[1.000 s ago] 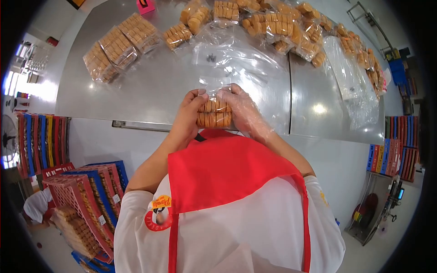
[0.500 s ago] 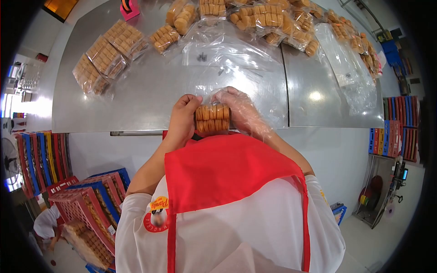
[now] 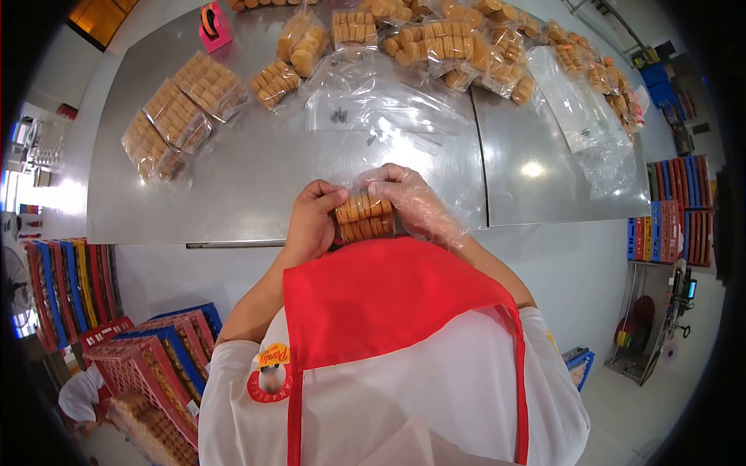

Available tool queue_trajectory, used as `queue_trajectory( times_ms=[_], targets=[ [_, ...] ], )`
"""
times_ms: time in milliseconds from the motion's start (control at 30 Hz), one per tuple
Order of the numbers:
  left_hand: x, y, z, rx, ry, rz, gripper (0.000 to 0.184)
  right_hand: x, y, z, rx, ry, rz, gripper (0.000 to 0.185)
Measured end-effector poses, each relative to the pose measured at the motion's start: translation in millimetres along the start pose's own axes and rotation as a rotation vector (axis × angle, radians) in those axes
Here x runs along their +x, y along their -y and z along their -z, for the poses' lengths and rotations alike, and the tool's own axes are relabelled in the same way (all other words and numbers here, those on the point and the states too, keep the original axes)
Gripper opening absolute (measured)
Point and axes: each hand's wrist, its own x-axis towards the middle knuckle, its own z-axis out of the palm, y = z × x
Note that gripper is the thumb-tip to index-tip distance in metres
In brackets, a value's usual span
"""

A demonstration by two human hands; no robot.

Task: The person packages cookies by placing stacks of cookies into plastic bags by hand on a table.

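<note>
A clear bag of round golden cookies (image 3: pixel 365 218), stacked in two rows, is held at the front edge of the steel table (image 3: pixel 256 186), close to the red apron. My left hand (image 3: pixel 313 215) grips its left side, with the thumb near the top corner. My right hand (image 3: pixel 406 200), in a clear plastic glove, pinches the upper right of the bag. The bag's top film lies between my fingers. Beyond my hands, empty clear bags (image 3: pixel 373 101) are spread flat on the table.
Three cookie packs (image 3: pixel 177 115) lie at the left. A pink tape dispenser (image 3: pixel 214 28) is at the back left. Many cookie bags (image 3: pixel 451 40) line the back. More plastic bags (image 3: pixel 579 116) lie right. Crates (image 3: pixel 148 361) and a person (image 3: pixel 81 394) are at lower left.
My right hand has moved in over the top of the bag, and the loose film there looks drawn down. The bag is slightly tilted. The camera view has shifted.
</note>
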Motion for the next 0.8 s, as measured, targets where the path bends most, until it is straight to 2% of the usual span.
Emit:
queue_trajectory(
  times_ms=[133,267,367,433,467,533,633,767,800],
  targets=[
    [-3,-5,-3,0.066,0.009,0.002,0.004,-6,8,-3,0.063,-0.033,-0.048,0.018],
    [-14,-17,-10,0.061,0.050,0.161,0.014,-11,11,3,0.175,0.038,-0.133,0.018],
    [-15,-17,-7,0.123,0.036,0.199,0.019,-10,12,5,0.094,0.060,-0.208,0.018],
    [-15,-13,1,0.159,0.081,0.181,0.019,-6,8,11,-0.003,0.115,-0.167,0.018],
    [-18,-14,5,0.154,0.160,0.147,0.021,-4,7,14,-0.050,0.142,-0.146,0.018],
    [-22,-16,13,0.146,0.320,0.081,0.024,-13,8,16,0.079,0.157,-0.140,0.020],
    [-20,-8,19,0.443,0.409,-0.124,0.026,-13,-4,21,0.128,0.188,-0.060,0.021],
    [-11,-6,12,0.525,0.363,-0.221,0.024,-8,-10,29,0.050,0.173,-0.020,0.026],
    [-7,-6,9,0.539,0.354,-0.231,0.022,-11,-6,32,0.102,0.144,-0.070,0.026]
  ],
)
